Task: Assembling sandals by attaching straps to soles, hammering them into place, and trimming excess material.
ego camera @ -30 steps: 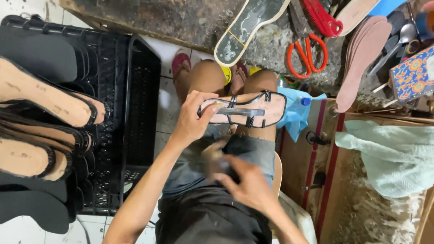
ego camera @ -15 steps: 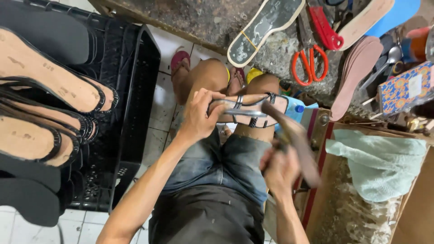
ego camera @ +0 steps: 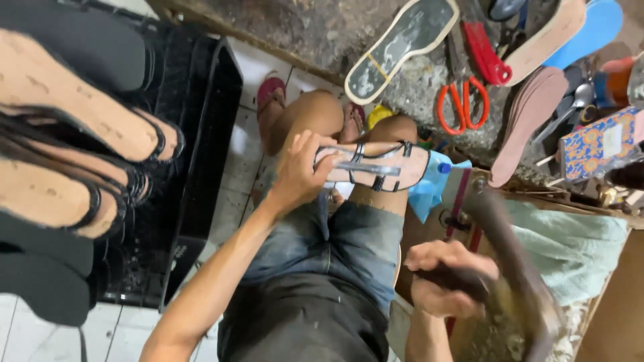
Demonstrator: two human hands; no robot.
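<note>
My left hand (ego camera: 300, 175) grips the heel end of a tan sandal (ego camera: 376, 167) with thin black straps, held sole-up over my bare knees. Lower right, my right hand (ego camera: 446, 278) is closed around the dark handle of a tool (ego camera: 510, 268) that is blurred by motion, so I cannot tell what kind it is. The tool sits apart from the sandal, to its lower right. I am seated in denim shorts.
A black crate (ego camera: 201, 167) at left holds several tan sandals (ego camera: 74, 121). The stone ledge ahead carries orange scissors (ego camera: 459, 100), a loose sole (ego camera: 402, 43), a red tool (ego camera: 486, 50), stacked insoles (ego camera: 530, 121) and a patterned box (ego camera: 597, 144). A pale green cloth (ego camera: 570, 248) lies at right.
My right hand has swung from my lap out to the right and now holds the blurred tool lower right. My left hand keeps the sandal in about the same place.
</note>
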